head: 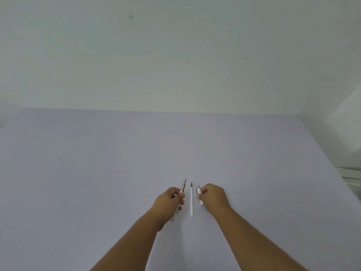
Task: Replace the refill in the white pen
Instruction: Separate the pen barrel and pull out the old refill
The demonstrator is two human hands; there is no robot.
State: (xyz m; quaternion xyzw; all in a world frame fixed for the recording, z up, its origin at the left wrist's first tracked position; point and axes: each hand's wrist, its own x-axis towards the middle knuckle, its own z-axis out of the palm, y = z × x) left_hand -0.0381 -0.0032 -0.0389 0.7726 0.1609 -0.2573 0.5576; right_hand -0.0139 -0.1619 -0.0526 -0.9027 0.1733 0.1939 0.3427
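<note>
My left hand (pixel 169 202) grips the front part of the white pen (pixel 183 186), its silver tip pointing away from me and its white tail showing below my fingers. A thin white refill (pixel 191 200) with a dark tip lies on the lavender table (pixel 97 173) between my hands, touched by neither. My right hand (pixel 214 196) is closed on the pen's rear barrel (pixel 199 191), a short white and silver piece resting close to the table.
A pale wall rises behind the table's far edge. At the right edge of the view, beyond the table, sits a light-coloured object (pixel 351 178).
</note>
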